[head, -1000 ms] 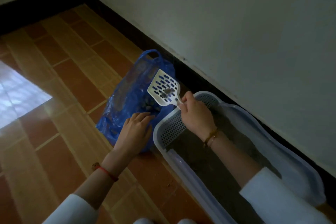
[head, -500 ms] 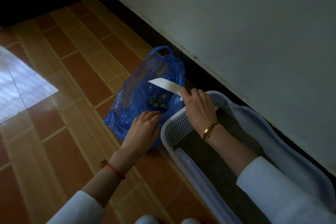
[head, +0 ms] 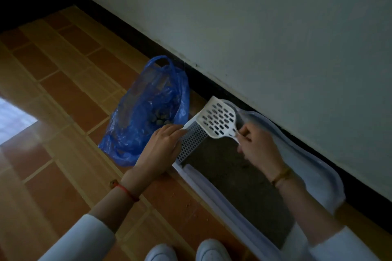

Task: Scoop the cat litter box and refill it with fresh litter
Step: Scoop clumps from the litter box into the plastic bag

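glossy crinkled plastic bag, perforated matt plastic scoop

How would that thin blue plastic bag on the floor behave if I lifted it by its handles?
The thin blue plastic bag looks crinkled and slumped, so it would probably flop and sag. The dark clumps lie low inside, so the weight would likely hang at the bottom, probably light.
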Tool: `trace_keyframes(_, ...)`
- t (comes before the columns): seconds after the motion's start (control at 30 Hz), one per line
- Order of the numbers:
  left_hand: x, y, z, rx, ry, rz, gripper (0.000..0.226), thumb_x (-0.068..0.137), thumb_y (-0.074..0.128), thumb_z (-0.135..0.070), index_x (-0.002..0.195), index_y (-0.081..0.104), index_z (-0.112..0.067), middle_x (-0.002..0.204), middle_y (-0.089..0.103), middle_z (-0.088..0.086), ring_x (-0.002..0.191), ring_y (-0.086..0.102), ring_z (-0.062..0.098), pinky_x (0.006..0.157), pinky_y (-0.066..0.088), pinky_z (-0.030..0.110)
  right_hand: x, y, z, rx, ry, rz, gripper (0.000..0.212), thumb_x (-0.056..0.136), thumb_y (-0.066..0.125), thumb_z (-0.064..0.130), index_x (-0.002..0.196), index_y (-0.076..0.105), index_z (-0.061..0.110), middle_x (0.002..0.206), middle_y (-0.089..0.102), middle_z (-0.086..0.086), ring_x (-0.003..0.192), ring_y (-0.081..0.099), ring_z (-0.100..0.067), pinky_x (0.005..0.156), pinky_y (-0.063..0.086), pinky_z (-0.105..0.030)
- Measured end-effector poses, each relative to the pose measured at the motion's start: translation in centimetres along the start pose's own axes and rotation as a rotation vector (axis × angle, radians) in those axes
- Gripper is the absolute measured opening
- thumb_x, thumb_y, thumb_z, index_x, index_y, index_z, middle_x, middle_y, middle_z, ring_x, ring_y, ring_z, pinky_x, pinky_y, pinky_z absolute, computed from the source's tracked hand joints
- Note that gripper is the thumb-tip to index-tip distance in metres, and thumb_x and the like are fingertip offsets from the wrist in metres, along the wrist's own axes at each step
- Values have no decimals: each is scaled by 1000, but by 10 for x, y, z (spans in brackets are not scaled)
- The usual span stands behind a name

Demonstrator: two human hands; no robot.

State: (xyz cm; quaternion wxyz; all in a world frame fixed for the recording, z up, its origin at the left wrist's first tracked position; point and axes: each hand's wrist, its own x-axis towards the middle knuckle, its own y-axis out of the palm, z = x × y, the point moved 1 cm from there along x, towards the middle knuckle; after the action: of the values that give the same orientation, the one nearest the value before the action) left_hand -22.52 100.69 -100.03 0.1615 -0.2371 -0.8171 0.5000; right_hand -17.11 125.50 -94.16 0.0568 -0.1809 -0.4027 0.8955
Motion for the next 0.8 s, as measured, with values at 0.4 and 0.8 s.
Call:
trace_keyframes(0.4, 10, 17, -36, 28, 106, 43, 35, 91, 57, -11, 126, 59, -12, 134, 56, 7, 127, 48, 24, 106, 40, 46, -77, -11, -83, -265, 417, 474, 13, 97, 46, 28, 85, 49, 24, 74, 63, 0, 58, 58, -10, 60, 51, -22)
trace_keyframes(0.8, 4, 15, -16, 22, 26, 25, 49, 94, 26, -33, 131, 55, -20, 134, 55, 1, 127, 46, 20, 103, 42, 47, -62, 73, -58, 331, 475, 354, 9, 96, 51, 22, 88, 56, 21, 79, 63, -2, 62, 60, -11, 47, 45, -19)
